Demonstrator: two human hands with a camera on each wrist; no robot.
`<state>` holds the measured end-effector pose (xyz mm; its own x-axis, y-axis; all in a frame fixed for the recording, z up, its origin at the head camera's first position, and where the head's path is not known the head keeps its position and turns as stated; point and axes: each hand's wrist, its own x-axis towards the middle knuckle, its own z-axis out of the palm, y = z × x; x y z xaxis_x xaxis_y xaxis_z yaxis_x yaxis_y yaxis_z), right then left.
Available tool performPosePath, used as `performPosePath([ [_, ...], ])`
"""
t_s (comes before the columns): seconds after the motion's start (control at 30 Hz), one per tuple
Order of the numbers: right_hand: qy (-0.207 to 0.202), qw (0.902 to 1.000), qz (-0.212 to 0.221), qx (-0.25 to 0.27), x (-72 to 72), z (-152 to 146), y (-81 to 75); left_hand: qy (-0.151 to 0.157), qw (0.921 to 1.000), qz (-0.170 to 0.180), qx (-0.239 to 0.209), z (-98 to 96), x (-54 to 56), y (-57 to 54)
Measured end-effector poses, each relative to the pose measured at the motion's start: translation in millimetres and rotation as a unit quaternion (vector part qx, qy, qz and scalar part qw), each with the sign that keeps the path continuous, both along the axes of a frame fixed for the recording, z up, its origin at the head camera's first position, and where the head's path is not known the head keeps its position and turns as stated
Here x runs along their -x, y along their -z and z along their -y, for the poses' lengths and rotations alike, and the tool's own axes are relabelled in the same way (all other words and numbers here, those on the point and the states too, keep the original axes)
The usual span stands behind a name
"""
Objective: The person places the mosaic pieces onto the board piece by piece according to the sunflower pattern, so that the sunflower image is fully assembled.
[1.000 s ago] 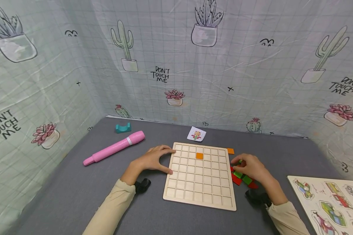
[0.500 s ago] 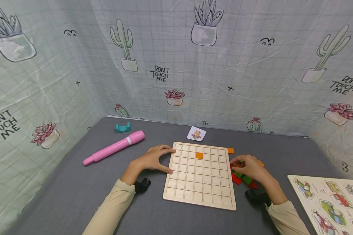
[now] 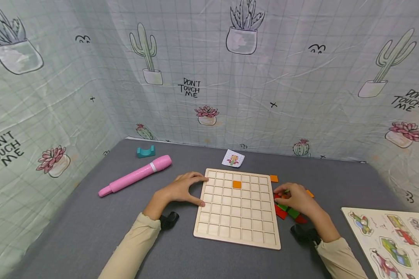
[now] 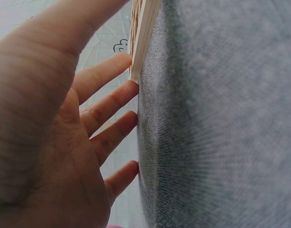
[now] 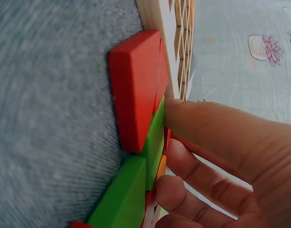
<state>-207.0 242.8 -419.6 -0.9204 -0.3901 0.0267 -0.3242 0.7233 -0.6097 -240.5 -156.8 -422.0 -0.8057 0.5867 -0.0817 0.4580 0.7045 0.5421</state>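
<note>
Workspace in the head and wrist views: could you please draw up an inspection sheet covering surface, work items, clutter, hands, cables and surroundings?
Surface: dark grey tabletop.
Work items: wooden grid board with one orange tile on it; loose coloured tiles beside its right edge.
Clutter: pink stick, teal holder, flower card, picture board.
Hands: left hand touches the board's left edge; right hand touches the tiles, grip unclear.
Cables: nothing seen.
Surroundings: cactus-print cloth behind and at the sides.

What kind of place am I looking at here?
Likely a tabletop play or activity area, perhaps curtained off: a gridded wooden board with colored tiles beside it, and cactus-print cloth surrounding the table's far side.
</note>
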Motion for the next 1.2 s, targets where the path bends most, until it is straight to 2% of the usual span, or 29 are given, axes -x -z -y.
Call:
performPosePath([
  [0.37, -0.014, 0.9997, -0.017, -0.009, 1.7, -1.5, -1.0, 0.0, 1.0, -0.003, -0.001, 0.8, 1.1, 1.2],
  [0.83, 0.008, 0.9999, -0.003, -0.011, -0.6, 0.9, -8.0, 0.001, 1.0, 0.0, -0.003, 0.6, 0.5, 1.2],
  [1.0, 0.011, 0.9999, -0.006, -0.005, 1.5, 7.7, -12.8, 0.005, 1.0, -0.003, -0.007, 0.7, -0.6, 0.3],
  [1.2, -0.006, 0.9999, -0.012, 0.009, 8.2, 23.3, -15.2, 0.004, 0.9999, -0.002, -0.009, 1.0, -1.5, -0.4],
])
